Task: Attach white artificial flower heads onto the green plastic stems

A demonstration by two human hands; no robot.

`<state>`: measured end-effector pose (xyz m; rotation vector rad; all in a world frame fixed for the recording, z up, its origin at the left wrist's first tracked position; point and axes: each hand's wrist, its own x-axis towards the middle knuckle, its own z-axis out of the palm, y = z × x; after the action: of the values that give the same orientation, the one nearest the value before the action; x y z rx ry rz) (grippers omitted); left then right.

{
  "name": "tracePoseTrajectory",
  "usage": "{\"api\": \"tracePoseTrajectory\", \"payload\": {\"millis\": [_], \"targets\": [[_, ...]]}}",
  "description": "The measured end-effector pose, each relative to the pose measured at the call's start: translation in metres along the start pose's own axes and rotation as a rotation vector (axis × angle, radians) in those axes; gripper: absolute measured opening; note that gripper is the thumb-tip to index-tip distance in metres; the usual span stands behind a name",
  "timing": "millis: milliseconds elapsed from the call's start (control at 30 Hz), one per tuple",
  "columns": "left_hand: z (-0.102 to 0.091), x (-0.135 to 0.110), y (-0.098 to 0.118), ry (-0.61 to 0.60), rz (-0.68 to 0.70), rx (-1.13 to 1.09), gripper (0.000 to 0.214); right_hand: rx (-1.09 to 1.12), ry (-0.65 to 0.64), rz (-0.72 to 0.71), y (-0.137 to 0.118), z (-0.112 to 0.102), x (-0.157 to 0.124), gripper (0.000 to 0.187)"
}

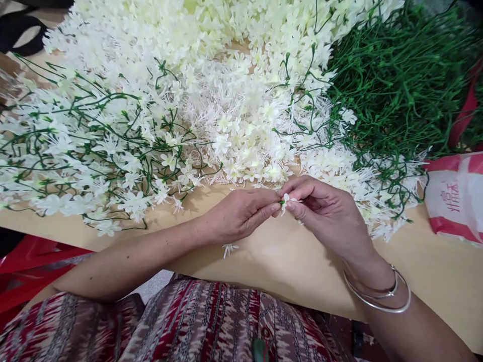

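My left hand (241,213) and my right hand (326,211) meet fingertip to fingertip over the tan board (287,261). Between them is a small white artificial flower (287,201) on the tip of a green stem. Both hands pinch it, fingers pressed together. The right wrist wears silver bangles (381,296). A loose white stamen piece (229,248) lies on the board under my left hand. Just beyond the hands spreads a heap of white flowers (241,115).
Finished sprays of white flowers on green stems (86,151) lie at the left. A pile of bare green stems (400,85) fills the upper right. A red and white plastic bag (456,196) sits at the right edge. Red patterned cloth (196,322) covers my lap.
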<state>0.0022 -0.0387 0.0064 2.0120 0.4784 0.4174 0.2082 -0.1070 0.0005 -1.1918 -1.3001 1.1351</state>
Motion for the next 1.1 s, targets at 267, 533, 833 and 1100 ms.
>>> {"api": "tracePoseTrajectory", "payload": {"millis": [267,533,833,1100], "targets": [[0.003,0.000,-0.003,0.004,-0.021,0.023,0.037,-0.014,0.022,-0.008,0.006,0.001,0.000,0.009],[0.003,0.002,0.005,0.054,0.008,-0.055,0.031,0.113,-0.040,0.047,0.001,-0.003,0.002,0.009],[0.002,0.003,0.004,0.025,-0.038,-0.044,0.037,0.036,-0.042,0.057,-0.003,-0.010,0.004,0.012],[0.000,0.003,0.004,-0.027,-0.066,-0.025,0.037,0.034,-0.024,0.131,-0.004,-0.009,0.003,0.009]]}}
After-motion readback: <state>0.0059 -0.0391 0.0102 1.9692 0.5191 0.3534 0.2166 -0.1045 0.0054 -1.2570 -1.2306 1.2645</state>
